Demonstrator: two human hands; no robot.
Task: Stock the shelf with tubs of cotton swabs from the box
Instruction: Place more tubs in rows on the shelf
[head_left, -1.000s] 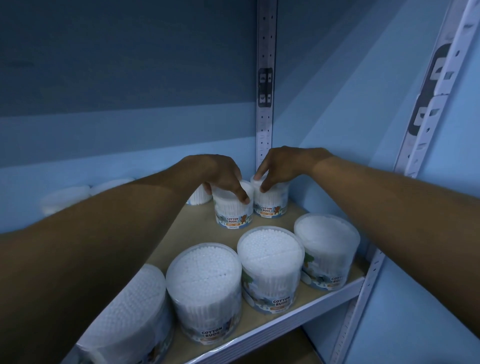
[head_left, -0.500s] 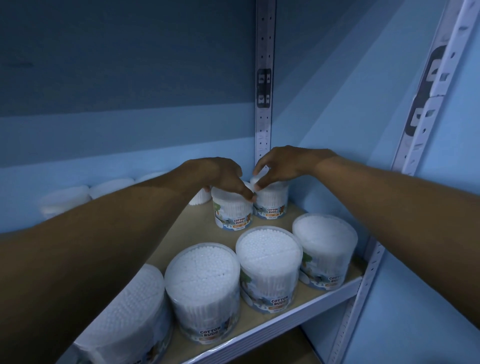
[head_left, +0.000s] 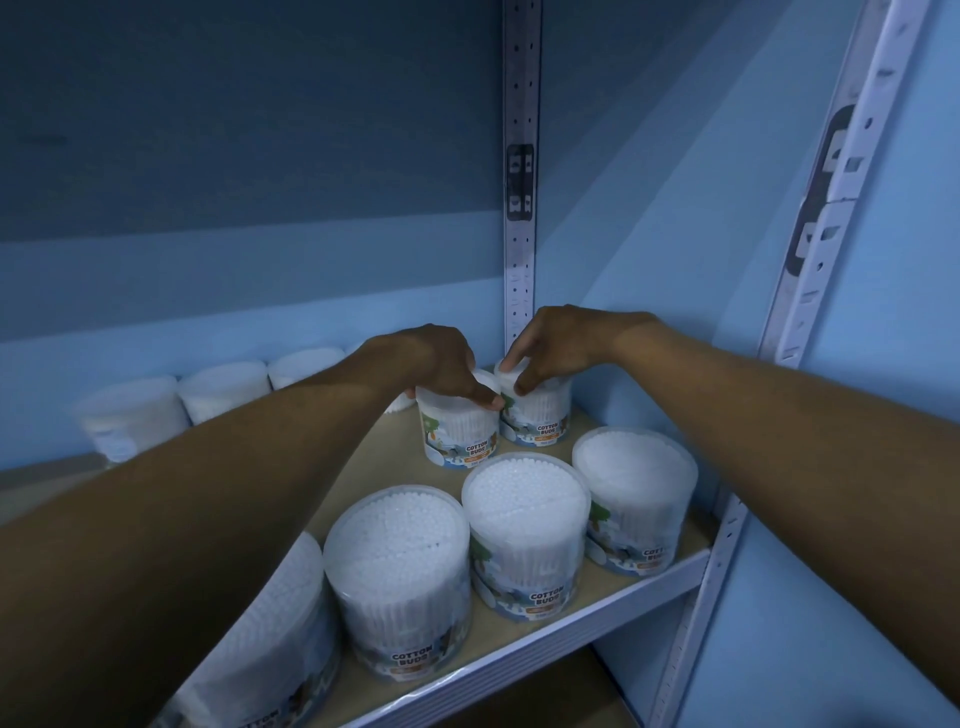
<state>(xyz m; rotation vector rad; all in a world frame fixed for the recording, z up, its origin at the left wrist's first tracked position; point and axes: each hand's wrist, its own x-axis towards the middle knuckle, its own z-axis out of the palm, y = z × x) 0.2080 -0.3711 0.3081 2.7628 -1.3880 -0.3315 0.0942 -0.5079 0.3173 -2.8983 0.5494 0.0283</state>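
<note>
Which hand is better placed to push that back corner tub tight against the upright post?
Right. The right hand already holds the corner tub from above, next to the upright post. The left hand is occupied on the neighbouring tub and would have to reach across it.

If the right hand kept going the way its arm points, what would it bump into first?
Probably the metal corner post behind it. The right hand already grips the back tub, so it would likely push that tub back toward the post and blue wall; depth is hard to judge.
</note>
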